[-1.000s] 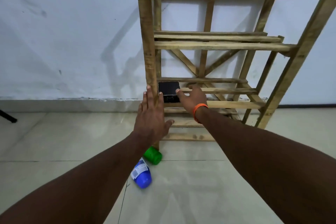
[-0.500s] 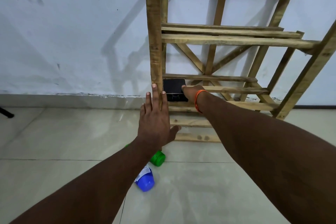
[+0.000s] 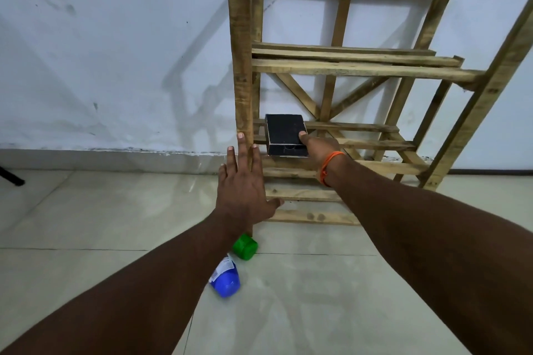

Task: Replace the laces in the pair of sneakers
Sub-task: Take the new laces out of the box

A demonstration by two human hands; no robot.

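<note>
Flat black box (image 3: 284,131); right hand (image 3: 318,148) grips.

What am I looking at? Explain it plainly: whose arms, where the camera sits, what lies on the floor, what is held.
No machine here: these are a person's two bare arms, filmed by one wide-angle camera worn on the head, looking forward and down. The left hand is open, fingers straight, at the front post of a wooden rack against a white wall. The right hand, orange band at the wrist, holds a black box on a lower shelf, thumb on top, other fingers hidden. On the tiled floor lie a blue bottle and a green container. No sneakers or laces show.
</note>
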